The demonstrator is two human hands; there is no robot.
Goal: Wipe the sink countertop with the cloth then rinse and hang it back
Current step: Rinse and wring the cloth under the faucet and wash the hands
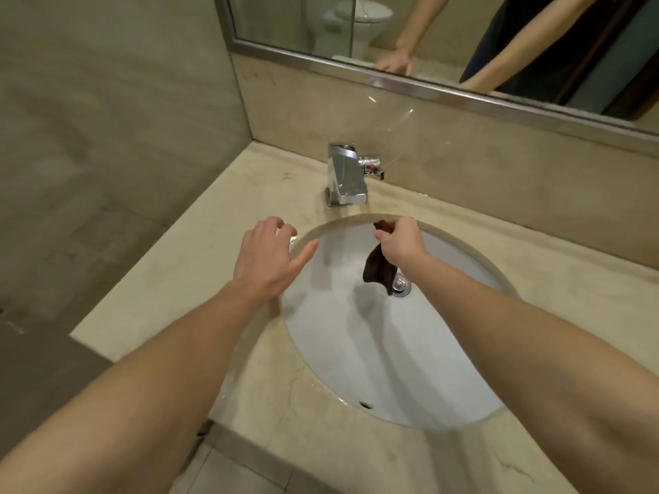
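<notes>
1. Fingers (pixel 383 234) of your right hand (pixel 401 242) are curled tight around the cloth (pixel 378 269); a dark tuft sticks out above the fist and the longer end hangs below it.
2. Your left hand (pixel 265 258) holds nothing: fingers spread and slightly bent, hovering over the left rim of the sink (pixel 356 336).
3. Cloth position: held in the air over the basin, in front of the tap (pixel 346 180), its lower end dangling just over the drain (pixel 401 285). Whether the tip touches the basin, you cannot tell.
4. No water stream is visible from the tap. Droplets and a wet sheen show on the counter (pixel 199 265) near your left hand and along the front edge.
5. Judgement: the wet counter suggests wiping is likely done, and you are at the rinse or wring step over the basin.
6. Left to do, as judged: finish rinsing, squeeze the cloth out, hang it back. No hook or rail is in view, so the hanging spot is unknown.
</notes>
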